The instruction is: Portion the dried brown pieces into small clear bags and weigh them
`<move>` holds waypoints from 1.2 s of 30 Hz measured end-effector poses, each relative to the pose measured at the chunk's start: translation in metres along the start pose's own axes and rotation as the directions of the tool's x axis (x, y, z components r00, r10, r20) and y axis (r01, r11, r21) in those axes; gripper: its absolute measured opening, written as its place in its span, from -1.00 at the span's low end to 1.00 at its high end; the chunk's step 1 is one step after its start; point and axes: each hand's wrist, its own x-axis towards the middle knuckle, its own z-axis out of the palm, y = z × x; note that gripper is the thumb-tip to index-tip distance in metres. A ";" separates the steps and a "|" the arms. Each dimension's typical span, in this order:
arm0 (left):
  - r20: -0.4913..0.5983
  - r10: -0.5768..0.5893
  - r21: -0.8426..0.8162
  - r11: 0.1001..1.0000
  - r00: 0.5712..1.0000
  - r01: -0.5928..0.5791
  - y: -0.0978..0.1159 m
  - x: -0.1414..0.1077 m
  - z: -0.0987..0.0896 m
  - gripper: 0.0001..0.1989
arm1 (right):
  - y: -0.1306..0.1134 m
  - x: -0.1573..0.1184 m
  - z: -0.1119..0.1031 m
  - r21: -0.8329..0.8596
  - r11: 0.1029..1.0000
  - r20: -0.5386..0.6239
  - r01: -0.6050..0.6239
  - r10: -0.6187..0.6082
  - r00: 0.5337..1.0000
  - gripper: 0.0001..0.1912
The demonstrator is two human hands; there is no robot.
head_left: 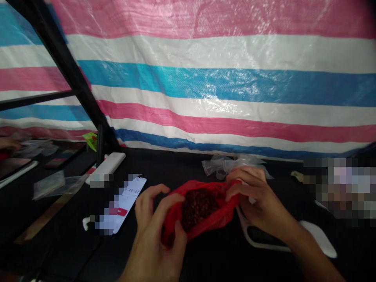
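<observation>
On the head feed, both grips are closed on a red plastic bag. The left hand clenches the bag's near side, with the thumb pressing into the thin, creased film. The right hand pinches the far edge, its fingers curled over the rim. Between them the bag gapes open on a heap of dark reddish-brown granules, rough and crumbly in texture. I can't tell whether the bag touches the black counter beneath it.

Just left of the left hand, a smartphone lies on the counter. Its pale screen is partly pixelated, with a red patch, and the only writing I can make out is numerals that look like "49:41". Above the phone sits a smooth white rectangular block. Further left lies a flat clear plastic sleeve. Behind the right hand are crumpled, glossy clear plastic bags. Below that hand runs a curved white plastic loop ending in a rounded lobe. A scrap of green material stands by a black metal frame. Behind everything hangs a woven, shiny tarpaulin in pink, white and blue stripes. Pixelation hides the counter's far right.
</observation>
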 end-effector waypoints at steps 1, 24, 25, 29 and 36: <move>0.144 0.103 -0.021 0.995 0.984 -0.101 0.001 0.005 0.000 -0.51 | -0.004 0.001 -0.001 0.047 0.999 0.029 0.005 -0.006 1.000 -0.51; 0.589 0.102 -0.217 0.976 0.802 0.035 -0.034 0.084 0.018 -0.71 | 0.016 -0.002 0.020 -0.144 0.968 0.031 -0.206 0.212 0.977 -0.64; 0.543 0.096 -0.192 0.981 0.834 0.011 -0.033 0.086 0.021 -0.75 | 0.023 -0.003 0.019 -0.223 0.945 -0.055 -0.239 0.233 0.971 -0.62; 0.406 0.133 -0.153 0.985 0.904 -0.076 -0.026 0.099 0.036 -0.82 | 0.055 -0.012 0.017 -0.515 0.779 -0.221 -0.358 0.284 0.933 -0.54; 0.360 0.142 -0.414 0.910 0.922 0.022 -0.030 0.104 0.069 -0.80 | 0.082 -0.016 0.021 -0.513 0.740 -0.294 -0.435 0.325 0.899 -0.63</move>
